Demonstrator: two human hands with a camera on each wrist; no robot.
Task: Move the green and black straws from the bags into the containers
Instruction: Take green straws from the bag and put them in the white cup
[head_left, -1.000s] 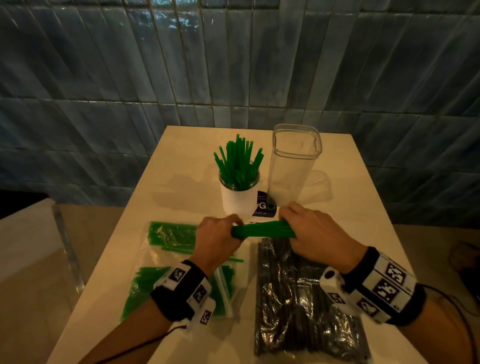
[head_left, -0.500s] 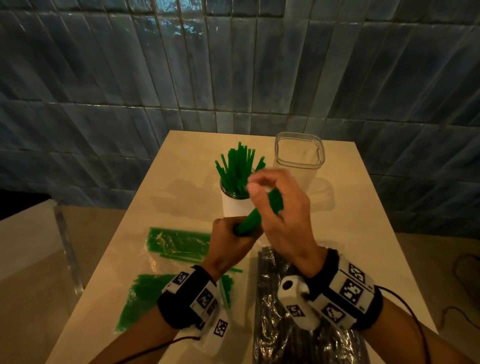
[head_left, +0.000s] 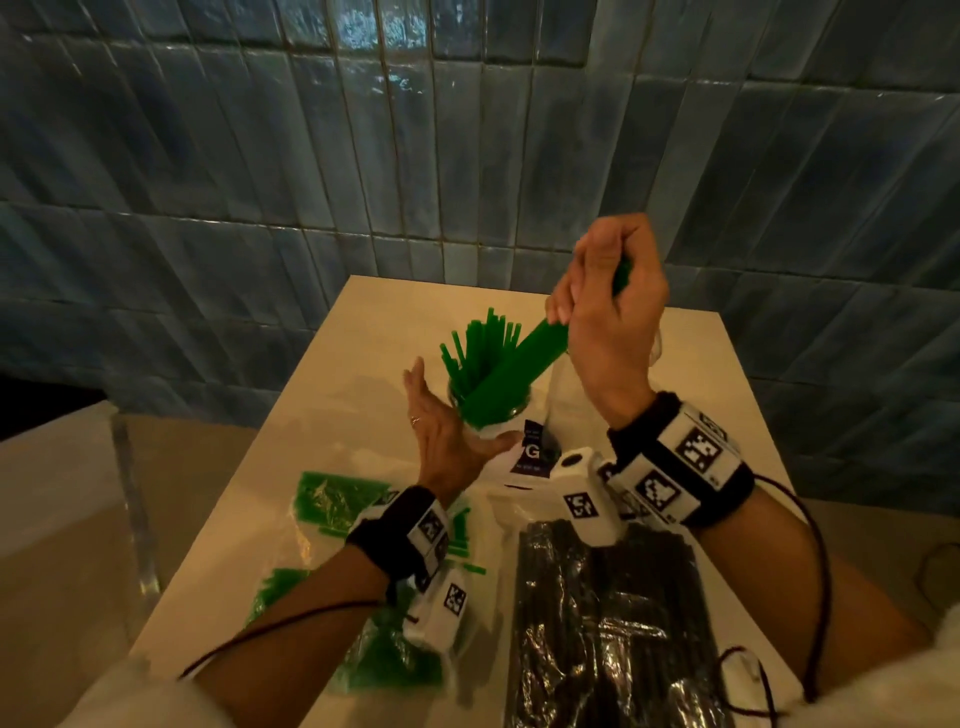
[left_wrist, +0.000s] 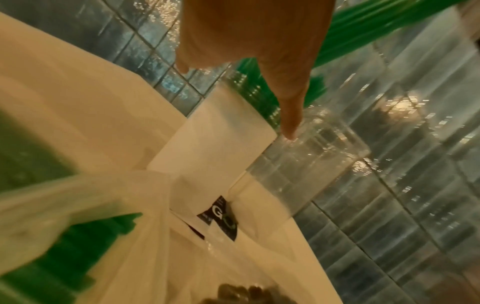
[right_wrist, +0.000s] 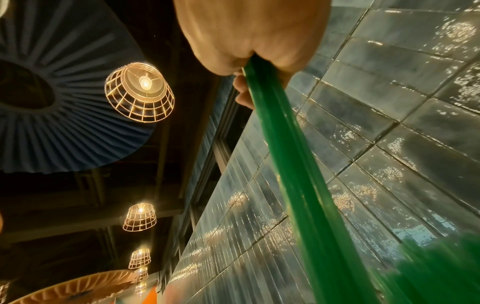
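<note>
My right hand (head_left: 608, 317) clamps the green straw bundle (head_left: 511, 374), tips entering the white cup (head_left: 501, 447). Left hand (head_left: 441, 431), fingers spread, steadies the cup. I should release low, vertically.

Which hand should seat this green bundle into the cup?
Right. The right hand already grips the green bundle, its lower end at the cup; the left hand is open beside it.

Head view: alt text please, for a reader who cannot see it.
The right hand grips a bundle of green plastic straws, lowering it into a white cup of green straws. The open left hand steadies the cup on the cream table.
</note>
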